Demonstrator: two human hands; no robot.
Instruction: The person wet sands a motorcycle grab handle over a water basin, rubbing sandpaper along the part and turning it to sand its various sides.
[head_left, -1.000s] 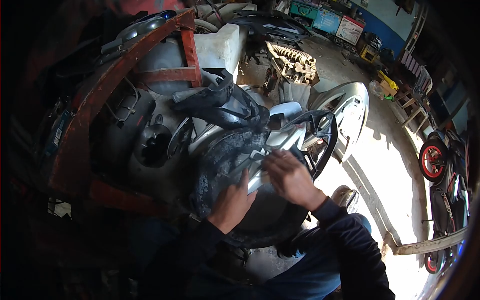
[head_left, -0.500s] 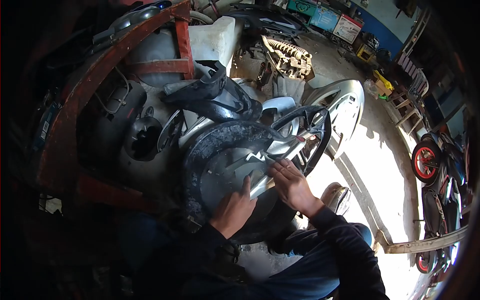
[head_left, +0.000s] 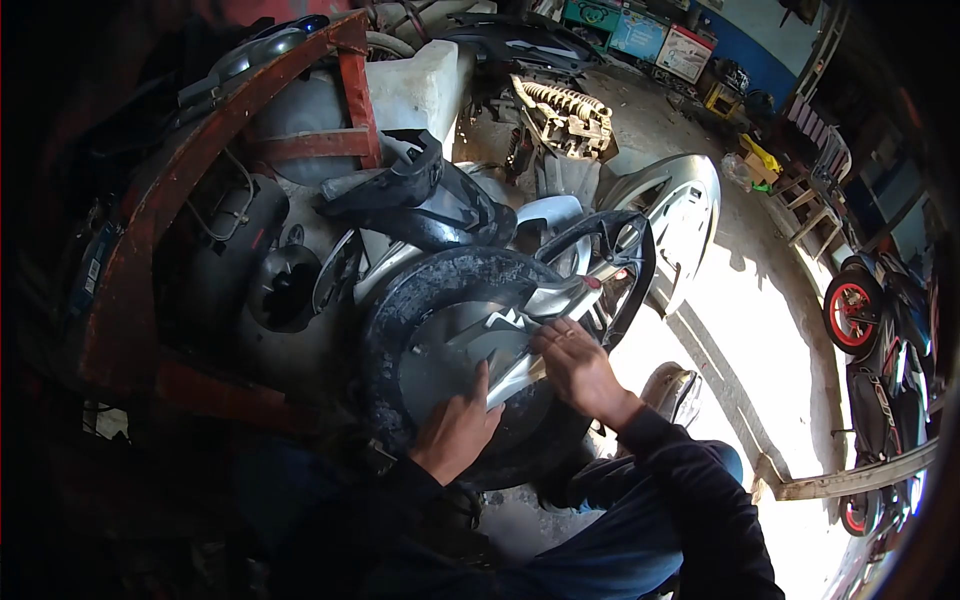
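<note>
A silver-grey plastic part with jagged edges lies over a large round black basin. My left hand holds the near end of this part, its index finger stretched along it. At the part's right side my right hand is closed, fingers pressed together on its edge; whether something small is under those fingers is hidden. A ring shows on one right finger. Just beyond the basin lie a glossy black fairing and a black curved frame piece.
A red wooden frame stands at the left, with a dark cylinder behind it. Silver panels and a box with a coil spring lie farther off. Motorbikes stand at the right, near a wooden beam.
The view has shifted, so the basin and surroundings sit farther left. My right hand has moved slightly down along the part's edge; my left hand keeps its hold.
</note>
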